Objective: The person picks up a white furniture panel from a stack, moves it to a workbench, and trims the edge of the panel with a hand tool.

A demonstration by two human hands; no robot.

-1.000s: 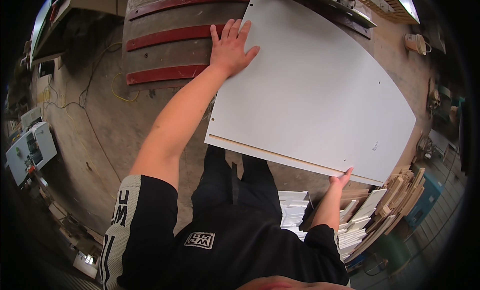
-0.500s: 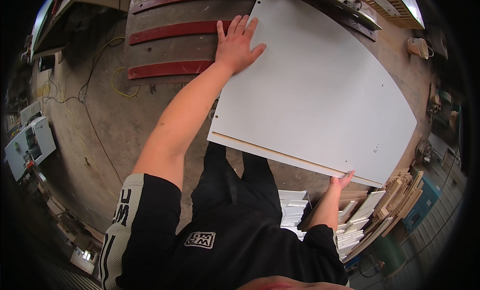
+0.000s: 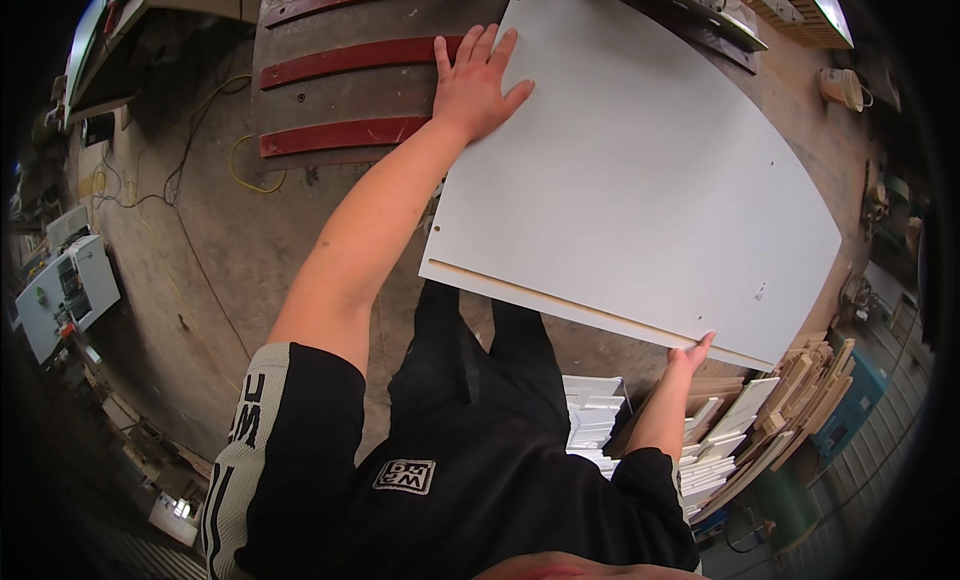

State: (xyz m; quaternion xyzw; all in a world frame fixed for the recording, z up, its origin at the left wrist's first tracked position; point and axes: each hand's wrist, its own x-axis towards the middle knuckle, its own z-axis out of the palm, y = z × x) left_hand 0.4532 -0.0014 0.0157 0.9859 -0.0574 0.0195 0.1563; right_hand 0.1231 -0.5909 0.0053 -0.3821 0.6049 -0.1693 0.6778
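Note:
A large white panel (image 3: 640,170) with small drilled holes and a narrow groove along its near edge spreads out in front of me. My left hand (image 3: 476,88) lies flat at the panel's left edge, fingers spread, with the thumb on its surface. At the near right edge, my right hand (image 3: 692,354) holds the panel from below, its thumb on the top face. The other fingers of that hand are hidden under the panel.
Red strips (image 3: 350,136) cross a dark platform (image 3: 330,100) beyond my left hand. White and wooden offcuts (image 3: 800,390) stand at the lower right, by a teal box (image 3: 850,408). A bucket (image 3: 842,88) sits at far right; a yellow cable (image 3: 240,175) lies on the floor at left.
The whole view has shifted slightly. Both hands keep their places on the panel, and nothing has been let go.

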